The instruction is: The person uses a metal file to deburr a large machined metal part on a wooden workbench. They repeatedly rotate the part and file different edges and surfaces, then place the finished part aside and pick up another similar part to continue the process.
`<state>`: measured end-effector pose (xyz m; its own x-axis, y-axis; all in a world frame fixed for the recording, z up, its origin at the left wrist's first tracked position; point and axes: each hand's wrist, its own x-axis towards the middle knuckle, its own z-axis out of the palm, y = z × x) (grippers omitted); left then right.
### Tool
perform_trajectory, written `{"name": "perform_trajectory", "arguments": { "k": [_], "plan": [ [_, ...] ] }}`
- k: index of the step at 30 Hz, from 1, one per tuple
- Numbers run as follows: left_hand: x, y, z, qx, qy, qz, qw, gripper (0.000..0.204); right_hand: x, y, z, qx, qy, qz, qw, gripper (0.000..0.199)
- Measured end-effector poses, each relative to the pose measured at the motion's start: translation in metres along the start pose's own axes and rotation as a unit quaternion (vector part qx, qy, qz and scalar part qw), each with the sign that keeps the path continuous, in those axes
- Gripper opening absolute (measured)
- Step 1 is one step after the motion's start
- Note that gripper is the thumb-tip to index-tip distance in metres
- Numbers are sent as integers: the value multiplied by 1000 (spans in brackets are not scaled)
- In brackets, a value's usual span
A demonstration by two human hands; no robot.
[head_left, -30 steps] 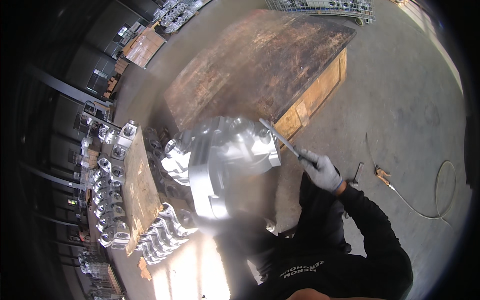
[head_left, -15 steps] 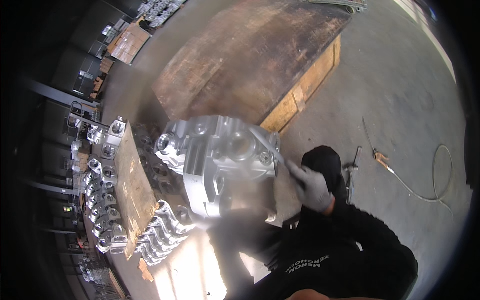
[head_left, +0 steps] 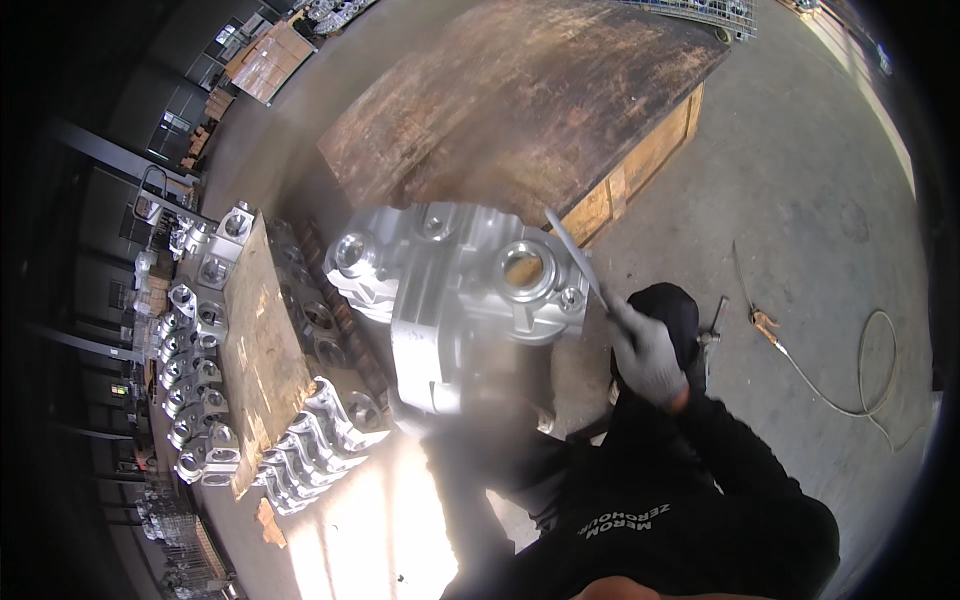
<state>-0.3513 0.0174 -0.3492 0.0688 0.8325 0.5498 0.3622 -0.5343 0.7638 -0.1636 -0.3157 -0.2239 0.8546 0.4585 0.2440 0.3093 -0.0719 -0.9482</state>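
My right hand, in a grey glove, is closed round a long flat metal file. The file points up and away, its blade along the right edge of a big silver metal casting; whether it touches the casting I cannot tell. The casting has ribs, bosses and a large round bore near its right end, through which a brownish surface shows. My left arm reaches up toward the casting's near side. A blurred patch in the picture covers that area, so my left hand and its fingers cannot be made out.
Left of the casting, several smaller silver castings stand in rows beside a wooden board. A large wood-topped crate lies beyond. An air blow gun with its hose rests on the floor at right. My dark-clad knee is near my right hand.
The view has shifted, so the casting appears higher and further right. My right hand and the file have moved along its right edge, and the round bore now shows plainly.
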Motion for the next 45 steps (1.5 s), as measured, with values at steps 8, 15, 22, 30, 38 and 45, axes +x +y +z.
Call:
{"name": "perform_trajectory", "arguments": {
  "k": [8,15,22,30,38,45],
  "plan": [
    [18,24,-17,-252,-94,-235,934,48,6,-4,-17,0,-86,110,990,58],
    [19,35,-16,-283,-93,-264,917,47,15,14,-26,26,-89,76,993,55],
    [20,33,-13,-286,-93,-270,915,47,15,26,-30,108,-95,107,984,51],
    [21,37,-10,-285,-93,-274,914,46,27,50,-56,105,-207,256,939,51],
    [20,39,-10,-295,-81,-281,910,46,52,60,-77,27,-172,8,985,51],
    [20,35,-11,-308,-64,-289,904,45,50,49,-133,-263,-211,-51,940,53]
  ]
}}
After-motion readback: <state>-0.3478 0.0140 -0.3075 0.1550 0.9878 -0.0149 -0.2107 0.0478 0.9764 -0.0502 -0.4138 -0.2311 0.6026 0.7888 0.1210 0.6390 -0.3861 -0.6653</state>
